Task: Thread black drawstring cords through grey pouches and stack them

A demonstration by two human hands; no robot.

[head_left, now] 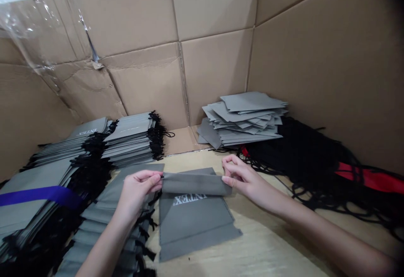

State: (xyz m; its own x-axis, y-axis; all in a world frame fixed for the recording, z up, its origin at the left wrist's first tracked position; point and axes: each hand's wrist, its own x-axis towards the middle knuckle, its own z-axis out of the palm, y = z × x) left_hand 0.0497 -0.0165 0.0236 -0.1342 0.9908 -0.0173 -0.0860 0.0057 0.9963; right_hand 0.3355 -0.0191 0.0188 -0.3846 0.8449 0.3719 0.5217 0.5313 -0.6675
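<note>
A grey fabric pouch (pixel 195 218) with white INTEX lettering, seen upside down, lies on the wooden table in front of me. Its far edge is lifted and folded over in a band (pixel 195 184). My left hand (pixel 140 186) pinches the left end of that band between thumb and fingers, where a small dark bit shows. At the right end, my right hand (pixel 243 178) has its thumb against the corner and its fingers curled; the exact grip is partly hidden. Another grey piece shows under the pouch.
Grey pouches with black cord ends (pixel 128 142) stand in stacks at left, one crossed by a purple band (pixel 41 195). An overlapping row (pixel 104 214) lies beside my left forearm. Behind are loose grey pouches (pixel 246 119), black cords (pixel 303 146) with red strips, and cardboard walls (pixel 217 62).
</note>
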